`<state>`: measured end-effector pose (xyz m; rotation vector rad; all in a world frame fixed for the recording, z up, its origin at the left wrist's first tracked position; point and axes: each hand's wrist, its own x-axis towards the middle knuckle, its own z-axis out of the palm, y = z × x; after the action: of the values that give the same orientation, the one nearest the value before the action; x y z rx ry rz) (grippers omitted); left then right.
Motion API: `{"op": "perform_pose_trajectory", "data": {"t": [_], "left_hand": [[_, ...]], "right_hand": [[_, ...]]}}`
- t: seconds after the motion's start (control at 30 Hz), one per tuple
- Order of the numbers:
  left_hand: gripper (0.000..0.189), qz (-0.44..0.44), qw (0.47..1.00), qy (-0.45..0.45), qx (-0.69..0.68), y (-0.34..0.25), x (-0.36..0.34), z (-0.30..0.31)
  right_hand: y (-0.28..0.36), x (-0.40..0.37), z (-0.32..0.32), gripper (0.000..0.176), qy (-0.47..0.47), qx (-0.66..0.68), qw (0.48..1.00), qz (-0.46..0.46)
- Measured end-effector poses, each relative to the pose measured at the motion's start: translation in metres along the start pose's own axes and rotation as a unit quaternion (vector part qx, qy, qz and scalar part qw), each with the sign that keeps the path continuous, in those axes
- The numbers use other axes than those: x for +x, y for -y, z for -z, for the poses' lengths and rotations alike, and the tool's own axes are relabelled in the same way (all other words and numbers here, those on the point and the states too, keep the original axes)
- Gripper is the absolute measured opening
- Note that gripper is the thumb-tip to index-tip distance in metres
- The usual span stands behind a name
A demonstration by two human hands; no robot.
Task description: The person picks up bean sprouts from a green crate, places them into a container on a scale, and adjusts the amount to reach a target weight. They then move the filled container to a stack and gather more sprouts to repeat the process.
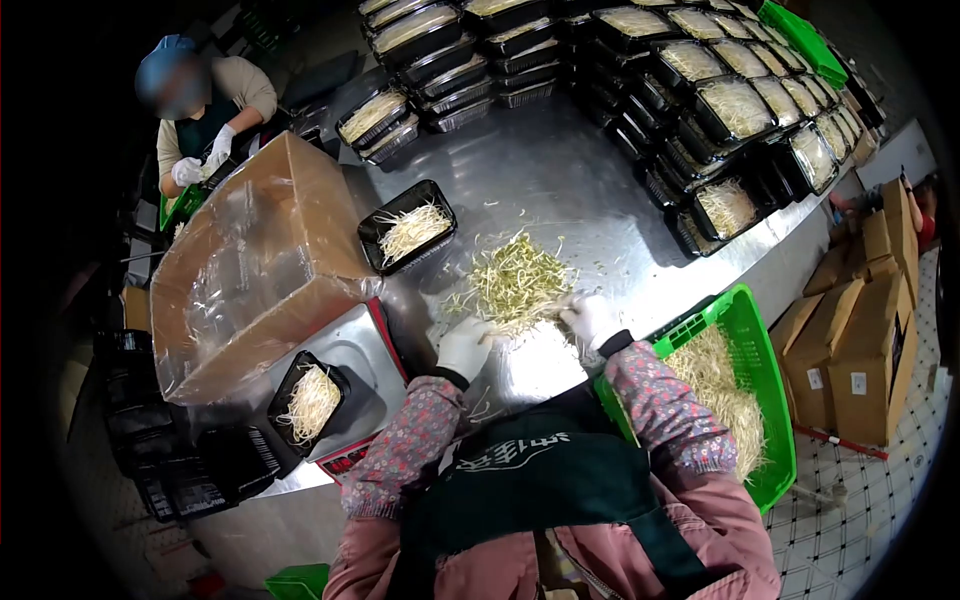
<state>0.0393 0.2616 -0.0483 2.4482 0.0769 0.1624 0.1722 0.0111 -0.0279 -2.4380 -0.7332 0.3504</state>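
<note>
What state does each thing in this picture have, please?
Left hand: gloved, at sprout pile
Right hand: gloved, at sprout pile
Sprout pile: loose, heaped
Tray beside cardboard box: uncovered, partly filled
Tray on scale: uncovered, partly filled
Scale: loaded
Cardboard box: open, plastic-lined
Green crate: open, holding sprouts
Stacked trays: filled
</note>
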Motion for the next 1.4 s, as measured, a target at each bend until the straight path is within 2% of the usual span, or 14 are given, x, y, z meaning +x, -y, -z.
{"op": "perform_pose_trajectory", "data": {"t": [0.1,0.23,0.27,0.33,0.4,0.57,0.6,0.73,0.77,1.0,1.1,1.2,1.23,1.4], "left_hand": [[0.017,-0.04,0.998,-0.042,-0.039,-0.012,-0.019,0.014],[0.026,0.016,1.0,0.026,-0.006,-0.043,-0.02,-0.006],[0.028,0.014,1.0,0.014,-0.004,-0.042,-0.023,-0.008],[0.033,0.009,1.0,-0.008,-0.002,-0.04,-0.031,-0.013],[0.061,0.019,1.0,0.023,0.0,-0.026,-0.041,-0.011],[0.09,0.023,0.997,0.064,0.039,-0.056,-0.015,0.004],[0.091,0.02,0.997,0.072,0.036,-0.058,-0.008,0.003],[0.046,0.04,0.985,0.133,0.098,-0.013,0.009,-0.03],[0.023,0.015,0.996,0.057,0.067,-0.011,0.004,-0.029],[0.014,-0.031,0.999,0.02,0.029,-0.01,-0.02,-0.014],[0.025,0.0,0.999,0.043,-0.009,-0.034,-0.02,-0.018],[0.038,0.006,0.999,0.018,-0.035,-0.03,-0.025,-0.022],[0.04,0.004,0.999,-0.005,-0.041,-0.029,-0.03,-0.017],[0.044,0.15,0.981,-0.049,-0.113,-0.024,-0.057,-0.008]], "right_hand": [[0.008,0.003,0.026,0.022,0.001,0.095,0.991,-0.098],[0.043,0.005,0.012,0.025,0.065,0.111,0.992,-0.006],[0.052,0.007,0.011,0.036,0.139,0.012,0.99,-0.02],[0.036,-0.002,-0.011,0.053,0.057,-0.001,0.996,0.07],[0.029,-0.013,-0.011,0.067,0.033,-0.005,0.999,0.034],[0.059,-0.029,-0.009,0.115,0.121,-0.125,0.984,0.036],[0.065,-0.028,-0.016,0.115,0.139,-0.143,0.98,0.023],[0.015,-0.016,-0.063,0.033,0.091,-0.14,0.985,0.036],[0.01,-0.018,-0.06,0.017,0.032,-0.133,0.989,0.051],[0.01,-0.007,0.013,0.027,0.037,0.024,0.994,-0.101],[0.036,-0.006,0.004,0.025,0.066,0.069,0.995,-0.035],[0.047,-0.01,-0.015,0.055,0.1,-0.049,0.994,-0.004],[0.04,-0.011,-0.023,0.084,0.081,-0.066,0.994,0.018],[0.078,-0.023,-0.014,0.12,0.068,-0.152,0.986,0.019]]}}
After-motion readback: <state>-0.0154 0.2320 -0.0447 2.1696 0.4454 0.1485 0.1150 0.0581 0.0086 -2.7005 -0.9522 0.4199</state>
